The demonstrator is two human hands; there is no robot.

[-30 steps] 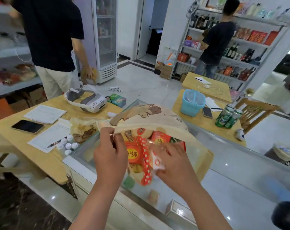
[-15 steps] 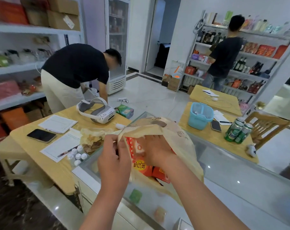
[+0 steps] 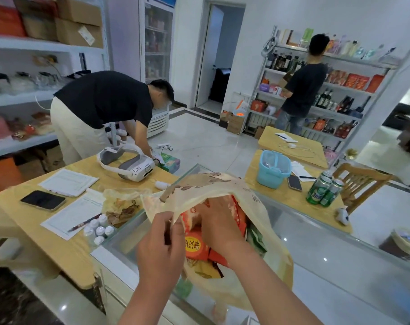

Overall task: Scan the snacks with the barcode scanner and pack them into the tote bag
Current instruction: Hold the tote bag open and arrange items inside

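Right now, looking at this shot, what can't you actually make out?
Head view only:
- Right hand: fingers buried among snack packs inside the tote bag; grip unclear.
- Bag's depth: how many packs lie below is hidden by cloth and hand.
- Barcode scanner: not seen anywhere.
- Green cans: label too blurred to read.

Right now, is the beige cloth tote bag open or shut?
Open. The left hand holds up the rim of the beige cloth tote bag; the right hand reaches inside among red snack packets.
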